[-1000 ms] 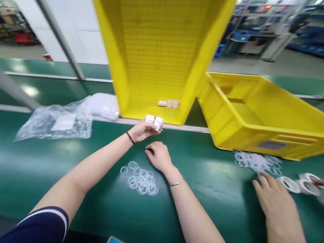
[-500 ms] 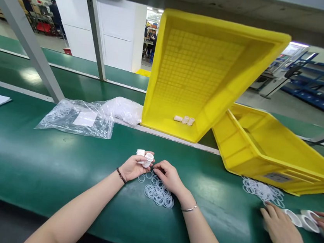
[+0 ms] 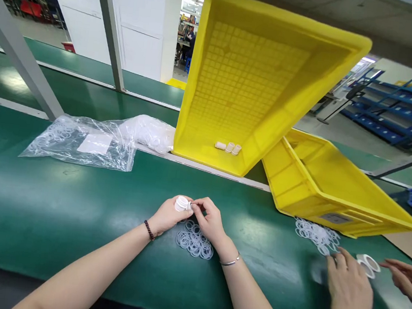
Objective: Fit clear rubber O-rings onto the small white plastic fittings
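Note:
My left hand (image 3: 169,215) is closed around white threaded plastic fittings (image 3: 181,203), whose round open ends point up. The lower parts are hidden in my palm. Meeting it from the right, my right hand (image 3: 209,219) pinches at the edge of a fitting, thumb and forefinger together on what looks like a thin sealing ring, mostly covered by the fingertips. Just below both hands lies a pile of translucent sealing rings (image 3: 195,242) on the green table (image 3: 108,232).
A tilted yellow bin (image 3: 251,80) holds three white fittings (image 3: 229,147). Beside it stands another yellow bin (image 3: 351,186). A clear bag of rings (image 3: 81,142) lies at left. At right, a co-worker's hands (image 3: 350,290) are near white rings (image 3: 368,264) and a second ring pile (image 3: 318,234).
My right hand has lifted from the ring pile to the fittings in my left hand. My left hand has turned the fittings. The co-worker's hands have moved apart. The view has shifted slightly.

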Tool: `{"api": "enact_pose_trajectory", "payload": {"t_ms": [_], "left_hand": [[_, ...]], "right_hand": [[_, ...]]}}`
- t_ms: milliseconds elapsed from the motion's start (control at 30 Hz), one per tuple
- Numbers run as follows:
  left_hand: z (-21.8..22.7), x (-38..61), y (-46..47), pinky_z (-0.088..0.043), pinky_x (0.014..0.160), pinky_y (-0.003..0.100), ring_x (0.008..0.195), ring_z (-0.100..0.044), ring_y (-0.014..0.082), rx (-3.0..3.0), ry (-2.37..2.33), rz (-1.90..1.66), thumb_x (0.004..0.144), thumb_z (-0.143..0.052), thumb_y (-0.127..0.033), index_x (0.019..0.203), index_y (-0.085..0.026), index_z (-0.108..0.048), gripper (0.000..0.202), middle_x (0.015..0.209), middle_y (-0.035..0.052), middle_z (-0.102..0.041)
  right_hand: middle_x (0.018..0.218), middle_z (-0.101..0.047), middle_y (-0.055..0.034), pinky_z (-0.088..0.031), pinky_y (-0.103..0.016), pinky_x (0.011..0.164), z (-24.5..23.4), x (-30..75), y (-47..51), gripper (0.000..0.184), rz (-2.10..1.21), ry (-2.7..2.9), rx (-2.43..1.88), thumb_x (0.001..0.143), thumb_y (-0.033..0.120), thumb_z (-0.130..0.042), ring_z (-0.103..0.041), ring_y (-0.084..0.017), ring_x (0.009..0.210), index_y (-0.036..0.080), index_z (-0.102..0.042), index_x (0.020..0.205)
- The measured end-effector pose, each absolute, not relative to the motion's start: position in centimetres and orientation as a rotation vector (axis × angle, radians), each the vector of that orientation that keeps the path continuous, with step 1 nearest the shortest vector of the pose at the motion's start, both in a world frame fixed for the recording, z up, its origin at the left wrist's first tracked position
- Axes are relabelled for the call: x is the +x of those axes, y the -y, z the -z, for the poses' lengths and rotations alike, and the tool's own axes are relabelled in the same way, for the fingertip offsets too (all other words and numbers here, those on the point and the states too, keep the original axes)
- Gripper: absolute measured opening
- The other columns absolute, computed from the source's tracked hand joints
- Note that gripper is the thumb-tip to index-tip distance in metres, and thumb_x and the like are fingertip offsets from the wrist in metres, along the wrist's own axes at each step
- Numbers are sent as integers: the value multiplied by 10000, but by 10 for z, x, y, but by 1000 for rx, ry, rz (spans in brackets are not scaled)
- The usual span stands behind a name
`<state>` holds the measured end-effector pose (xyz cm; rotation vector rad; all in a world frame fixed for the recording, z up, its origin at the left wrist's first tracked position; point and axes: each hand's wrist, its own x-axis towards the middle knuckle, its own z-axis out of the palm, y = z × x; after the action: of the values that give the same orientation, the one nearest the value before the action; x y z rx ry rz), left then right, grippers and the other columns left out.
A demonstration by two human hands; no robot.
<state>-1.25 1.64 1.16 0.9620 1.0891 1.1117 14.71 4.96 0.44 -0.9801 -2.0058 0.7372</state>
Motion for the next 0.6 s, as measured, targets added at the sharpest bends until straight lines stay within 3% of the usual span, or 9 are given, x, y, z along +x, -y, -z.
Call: {"api": "enact_pose_trajectory", "payload": {"t_ms": [367,600], "left_hand": [[-1,-14,-17,-470,750,287,837,-612,195,1351,-1392,-1064,726,-669,-389,1031,-199,-608,365,964,57,-670],[-7,-17,-16,-463,732,270,825,-616,193,1387,-1361,-1035,727,-669,-395,999,-199,-627,338,938,48,-681]], "right_hand": [[784,-583,-28,-447,-263,681,-2,148,-49,137,-759,1979,-989,883,277,-499,-547,-140,720,192,-605,868],[782,-592,-30,-449,-270,682,-5,149,-48,128,-752,1988,-962,874,268,-504,-552,-144,724,196,-611,871]]}}
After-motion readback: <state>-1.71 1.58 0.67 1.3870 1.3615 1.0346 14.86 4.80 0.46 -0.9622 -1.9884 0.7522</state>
